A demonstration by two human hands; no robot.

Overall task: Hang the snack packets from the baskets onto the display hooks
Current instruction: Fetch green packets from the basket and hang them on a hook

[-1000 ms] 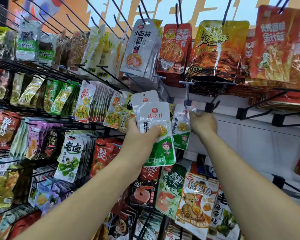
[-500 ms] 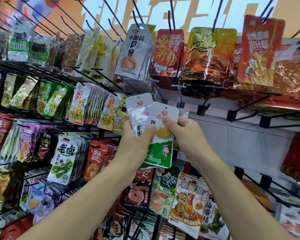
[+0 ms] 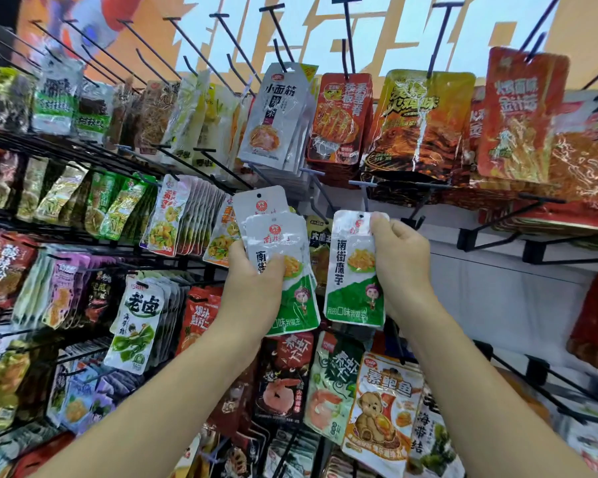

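While the right hand (image 3: 401, 260) pinches a single packet (image 3: 354, 270) by its top right corner, thumb over the front and fingers curled behind, the packet hangs upright in front of the rack. It is white above and green below, with its punched hole a dark dot near the upper edge. That hole sits just below the crossbar tip of a bare hook (image 3: 362, 184), apart from it.

Just to the left, across a narrow gap, the left hand (image 3: 256, 291) grips a stack of packets (image 3: 280, 236) of the same white-and-green kind. The stack is fanned a little, so one top stands higher behind the others, and the thumb presses across its front. The two hands are apart, each clamped on its own load, with both forearms reaching up from the lower corners of the view.

Above them hang a white packet (image 3: 273, 115), red packets (image 3: 339, 119), a yellow-orange packet (image 3: 418, 122) and an orange-red packet (image 3: 518, 115). Below the hands are a dark shrimp packet (image 3: 283, 377), a green-and-white shrimp packet (image 3: 335, 384) and a bear packet (image 3: 384, 405).

To the left, rows of green, yellow and purple packets crowd the wire rack (image 3: 94, 151), among them a leaf-print packet (image 3: 135, 322). To the right, black hooks (image 3: 497, 219) stick out from a white back panel (image 3: 497, 288). An orange and pale blue sign (image 3: 325, 29) runs across the top.
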